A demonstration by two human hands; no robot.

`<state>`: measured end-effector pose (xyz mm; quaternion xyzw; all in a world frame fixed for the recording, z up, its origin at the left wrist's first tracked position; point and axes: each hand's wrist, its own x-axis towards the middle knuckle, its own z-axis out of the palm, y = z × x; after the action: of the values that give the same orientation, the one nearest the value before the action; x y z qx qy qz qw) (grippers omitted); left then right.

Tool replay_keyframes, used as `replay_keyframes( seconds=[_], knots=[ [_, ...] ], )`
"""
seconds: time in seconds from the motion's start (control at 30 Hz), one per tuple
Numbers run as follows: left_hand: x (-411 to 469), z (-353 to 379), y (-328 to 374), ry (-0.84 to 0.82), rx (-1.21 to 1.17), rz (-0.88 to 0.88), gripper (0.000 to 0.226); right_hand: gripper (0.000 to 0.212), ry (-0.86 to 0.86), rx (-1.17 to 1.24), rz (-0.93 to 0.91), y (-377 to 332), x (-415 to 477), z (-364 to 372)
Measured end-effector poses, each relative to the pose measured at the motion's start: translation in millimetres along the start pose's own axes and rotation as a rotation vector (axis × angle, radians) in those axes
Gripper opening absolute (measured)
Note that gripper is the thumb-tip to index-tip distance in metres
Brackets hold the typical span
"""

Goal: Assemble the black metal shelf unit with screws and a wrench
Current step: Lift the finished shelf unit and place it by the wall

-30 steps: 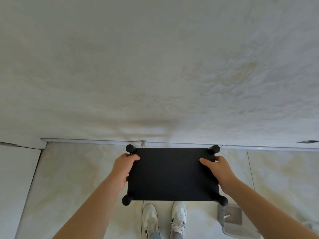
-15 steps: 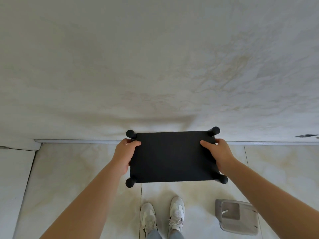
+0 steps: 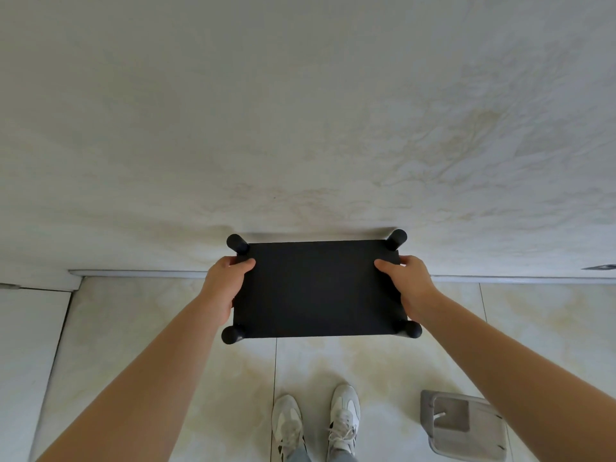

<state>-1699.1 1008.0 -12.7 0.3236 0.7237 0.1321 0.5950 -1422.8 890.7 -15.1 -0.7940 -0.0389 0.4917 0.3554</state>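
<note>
Shelf point(image 3: 316, 288) judged assembled, four posts point(image 3: 237, 243) on. Left hand point(image 3: 223, 285) and right hand point(image 3: 408, 285) grip its short edges, shelf between them. Placement probably left.

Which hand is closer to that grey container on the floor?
Right. The right hand grips the black shelf on the side toward the grey container; the left hand grips the opposite side.

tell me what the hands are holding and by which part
The black shelf unit: the left hand grips its left short edge, the right hand its right short edge, thumbs lying on the top surface.
</note>
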Motion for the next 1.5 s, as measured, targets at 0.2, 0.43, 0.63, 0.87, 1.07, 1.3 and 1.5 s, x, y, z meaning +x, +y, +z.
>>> replay_keyframes(
  seconds=[0.2,0.43,0.63,0.87,1.07,1.3,1.5],
  knots=[
    [-0.4,0.9,-5.4,0.013,-0.001,0.006,0.024,0.046,-0.001,-0.026,0.002,-1.0,1.7,-2.0],
    [-5.9,8.1,-4.5,-0.008,0.012,0.035,0.026,0.047,-0.01,-0.023,0.003,-1.8,1.2,-10.7],
    [-14.6,2.5,-12.8,-0.097,0.014,0.022,0.034,0.046,-0.018,-0.018,0.007,-3.7,0.6,-12.7],
    [-28.6,-12.7,-40.4,-0.107,0.07,-0.075,0.025,0.05,-0.02,-0.141,0.039,7.0,-9.0,-35.1],
    [-36.0,-6.4,-50.5,-0.108,-0.031,-0.197,0.016,0.03,-0.143,-0.235,0.186,25.2,-25.0,-39.2],
    [-31.5,0.9,-39.3,-0.05,0.016,-0.105,0.023,0.023,0.005,-0.282,0.048,33.5,-29.0,-24.8],
    [-39.8,-0.5,-49.5,-0.052,-0.01,-0.109,0.028,0.018,-0.037,-0.245,0.076,34.0,-28.5,-30.1]
  ],
)
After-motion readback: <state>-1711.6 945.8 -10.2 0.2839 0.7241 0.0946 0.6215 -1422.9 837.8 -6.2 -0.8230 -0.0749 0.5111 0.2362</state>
